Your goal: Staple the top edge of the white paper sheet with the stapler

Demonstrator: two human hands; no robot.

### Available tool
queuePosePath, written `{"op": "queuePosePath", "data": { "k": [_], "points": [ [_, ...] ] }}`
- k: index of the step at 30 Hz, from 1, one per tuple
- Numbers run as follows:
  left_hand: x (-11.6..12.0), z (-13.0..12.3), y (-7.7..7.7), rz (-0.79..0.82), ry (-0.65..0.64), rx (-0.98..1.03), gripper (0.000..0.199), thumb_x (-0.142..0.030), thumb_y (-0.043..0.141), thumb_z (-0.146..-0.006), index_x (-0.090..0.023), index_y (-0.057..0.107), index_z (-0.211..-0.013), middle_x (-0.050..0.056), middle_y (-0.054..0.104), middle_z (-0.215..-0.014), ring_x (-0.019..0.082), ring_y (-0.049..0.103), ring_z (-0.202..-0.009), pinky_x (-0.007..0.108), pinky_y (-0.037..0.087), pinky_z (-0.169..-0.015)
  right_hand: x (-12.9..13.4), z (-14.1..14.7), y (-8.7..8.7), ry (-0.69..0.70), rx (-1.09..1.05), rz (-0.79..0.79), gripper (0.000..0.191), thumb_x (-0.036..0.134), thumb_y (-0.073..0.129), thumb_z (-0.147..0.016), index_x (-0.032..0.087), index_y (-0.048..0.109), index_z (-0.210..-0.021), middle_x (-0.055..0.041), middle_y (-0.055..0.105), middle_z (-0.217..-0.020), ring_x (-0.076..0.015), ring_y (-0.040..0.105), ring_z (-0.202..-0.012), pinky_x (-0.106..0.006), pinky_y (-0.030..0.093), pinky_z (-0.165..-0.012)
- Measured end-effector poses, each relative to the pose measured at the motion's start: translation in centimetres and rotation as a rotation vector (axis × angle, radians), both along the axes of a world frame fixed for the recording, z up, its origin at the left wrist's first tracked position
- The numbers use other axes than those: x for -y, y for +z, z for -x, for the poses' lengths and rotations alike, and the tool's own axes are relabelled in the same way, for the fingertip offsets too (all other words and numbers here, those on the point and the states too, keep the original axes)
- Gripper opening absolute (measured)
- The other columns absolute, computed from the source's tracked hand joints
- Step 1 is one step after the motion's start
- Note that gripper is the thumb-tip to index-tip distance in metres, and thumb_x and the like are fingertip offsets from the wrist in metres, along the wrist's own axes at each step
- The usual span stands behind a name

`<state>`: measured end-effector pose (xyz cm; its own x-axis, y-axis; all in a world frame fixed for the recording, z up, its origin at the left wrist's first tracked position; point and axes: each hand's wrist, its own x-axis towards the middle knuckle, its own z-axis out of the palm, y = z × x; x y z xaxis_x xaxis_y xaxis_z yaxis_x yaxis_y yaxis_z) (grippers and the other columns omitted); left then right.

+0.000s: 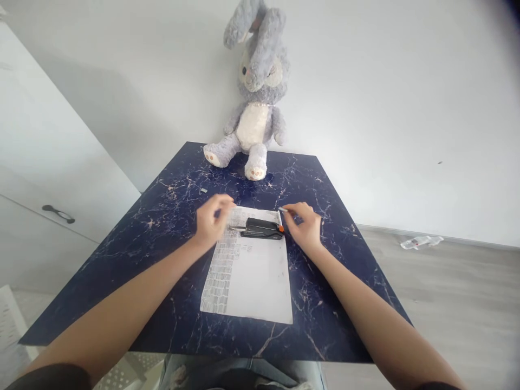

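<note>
Pinching a pale strip point(283, 209) outside the stapler point(263, 229), right hand point(307, 226); left hand point(208, 223) beside its protruding metal rail point(236, 228), grip unclear.

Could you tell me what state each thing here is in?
Paper: flat, marked down one side
Stapler: on the paper, metal part protruding
Right hand: pinching a small pale strip
Left hand: fingers curled, by the paper's corner
Plush rabbit: seated upright, one eye closed
Cabinet door: shut
</note>
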<state>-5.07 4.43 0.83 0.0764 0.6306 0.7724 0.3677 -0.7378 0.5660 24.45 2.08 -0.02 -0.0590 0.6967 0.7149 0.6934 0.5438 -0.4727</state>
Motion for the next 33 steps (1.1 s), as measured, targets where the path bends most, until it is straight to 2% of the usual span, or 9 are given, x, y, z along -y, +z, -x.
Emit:
{"op": "queuePosePath", "data": {
  "k": [5,10,14,17,20,23,27,30,33],
  "points": [
    [-5.2,5.8,-1.4,0.209,0.484,-0.291,0.031,-0.015,0.046,-0.100,-0.015,0.074,-0.114,0.014,0.072,-0.120,0.027,0.068,-0.116,0.043,0.052,-0.108,-2.9,-4.8,-1.1,-0.282,-0.181,0.350,0.021,0.022,0.059,-0.078,0.021,0.079,-0.085,0.0000,0.070,-0.066,-0.0189,0.062,-0.063,-0.032,0.047,-0.069],
    [-6.5,6.8,-3.3,0.439,0.482,-0.669,0.063,0.000,0.045,-0.089,-0.016,0.061,-0.147,0.013,0.050,-0.161,0.035,0.043,-0.150,0.057,0.037,-0.121,-4.1,-7.4,-2.3,-0.357,-0.147,0.571,0.022,0.031,0.062,-0.077,0.021,0.081,-0.082,-0.0034,0.075,-0.072,-0.0229,0.069,-0.073,-0.033,0.050,-0.076],
    [-6.4,6.5,-3.3,0.430,0.437,-0.759,0.060,0.001,0.047,-0.087,-0.017,0.068,-0.140,0.014,0.064,-0.145,0.033,0.057,-0.135,0.050,0.043,-0.116,-4.5,-7.6,-2.6,-0.420,-0.009,0.534,0.024,0.035,0.064,-0.082,0.019,0.080,-0.090,-0.0065,0.071,-0.077,-0.0266,0.067,-0.082,-0.040,0.051,-0.085],
    [-6.2,6.5,-2.8,0.386,0.441,-0.775,0.053,0.001,0.045,-0.088,-0.016,0.075,-0.128,0.016,0.071,-0.124,0.032,0.063,-0.118,0.045,0.049,-0.105,-4.1,-6.3,-2.1,-0.455,0.050,0.335,0.031,0.039,0.068,-0.084,0.019,0.078,-0.105,-0.0091,0.067,-0.090,-0.0300,0.063,-0.094,-0.049,0.050,-0.094],
    [-5.6,5.9,-2.2,0.352,0.450,-0.738,0.038,-0.007,0.046,-0.096,-0.017,0.079,-0.112,0.016,0.072,-0.108,0.033,0.063,-0.107,0.045,0.051,-0.098,-2.6,-3.6,-1.0,-0.303,0.007,0.099,0.024,0.038,0.062,-0.094,0.021,0.075,-0.106,-0.0091,0.065,-0.100,-0.0275,0.061,-0.097,-0.049,0.051,-0.096],
    [-4.6,4.2,-1.6,0.261,0.389,-0.537,0.031,-0.017,0.046,-0.103,-0.018,0.075,-0.113,0.012,0.071,-0.103,0.029,0.064,-0.101,0.043,0.052,-0.096,-0.5,-0.3,0.2,0.048,0.043,0.022,0.022,0.034,0.057,-0.101,0.022,0.071,-0.112,-0.0092,0.067,-0.106,-0.0270,0.063,-0.104,-0.048,0.051,-0.099],
    [-3.1,1.3,-1.2,0.283,0.019,-0.129,0.027,-0.033,0.051,-0.106,-0.020,0.075,-0.106,0.006,0.071,-0.097,0.016,0.066,-0.076,0.031,0.056,-0.077,1.0,2.3,0.4,0.498,0.263,0.127,0.050,0.036,0.066,-0.097,0.024,0.055,-0.144,-0.0141,0.064,-0.134,-0.0311,0.062,-0.122,-0.051,0.052,-0.106],
    [-2.3,-0.1,-1.2,0.405,-0.183,0.110,0.030,-0.043,0.061,-0.102,-0.018,0.076,-0.109,0.005,0.073,-0.095,0.012,0.066,-0.063,0.027,0.057,-0.066,0.8,2.4,-0.5,0.525,0.263,0.180,0.049,0.028,0.061,-0.100,0.026,0.051,-0.147,-0.0124,0.067,-0.132,-0.0289,0.067,-0.118,-0.049,0.057,-0.101],
    [-1.8,-0.7,-1.3,0.441,-0.281,0.109,0.037,-0.047,0.071,-0.095,-0.018,0.076,-0.117,0.007,0.075,-0.101,0.013,0.070,-0.068,0.029,0.061,-0.067,0.4,1.9,-1.3,0.470,0.209,0.189,0.041,0.026,0.061,-0.100,0.027,0.055,-0.141,-0.0105,0.070,-0.126,-0.0274,0.069,-0.113,-0.047,0.059,-0.098]
  ]
}}
